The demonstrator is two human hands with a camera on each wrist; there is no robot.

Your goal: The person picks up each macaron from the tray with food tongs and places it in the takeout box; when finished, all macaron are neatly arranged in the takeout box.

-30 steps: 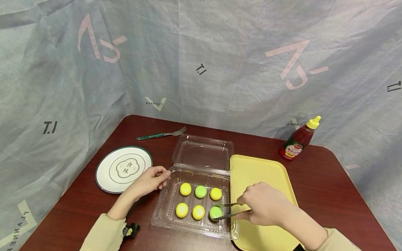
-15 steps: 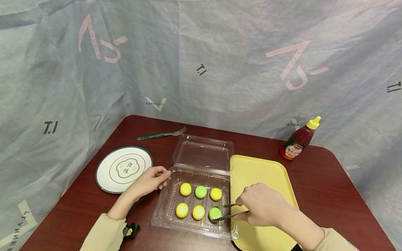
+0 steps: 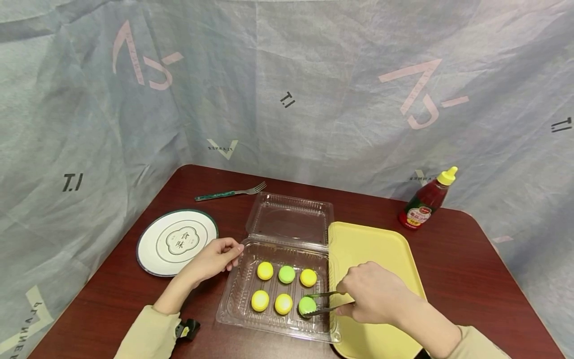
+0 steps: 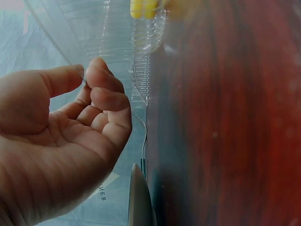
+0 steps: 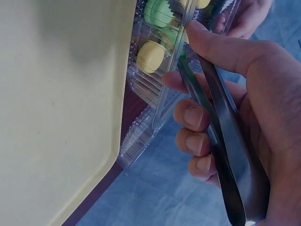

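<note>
My left hand (image 3: pixel 218 258) pinches the left rim of an open clear plastic clamshell box (image 3: pixel 269 325) between thumb and forefinger; the left wrist view shows that pinch close up. Two rows of yellow and green macarons lie in the box. My right hand (image 3: pixel 372 293) grips metal tongs (image 5: pixel 235 155) over the box's right wall. The tips of the tongs lie on either side of the green macaron (image 3: pixel 307 304) at the front right, which sits in the box. Whether both tips press on it is too small to tell.
A yellow tray (image 3: pixel 369 239) lies right of the box, under my right hand. Left stands a white plate (image 3: pixel 154 244) with a dark rim. Behind are a fork (image 3: pixel 230 193) and, at back right, a red sauce bottle (image 3: pixel 423 204). The hinged lid (image 3: pixel 291 219) lies back.
My right hand and the tongs have shifted very slightly left, and the green macaron between the tips has moved a touch the same way. The left hand stays put.
</note>
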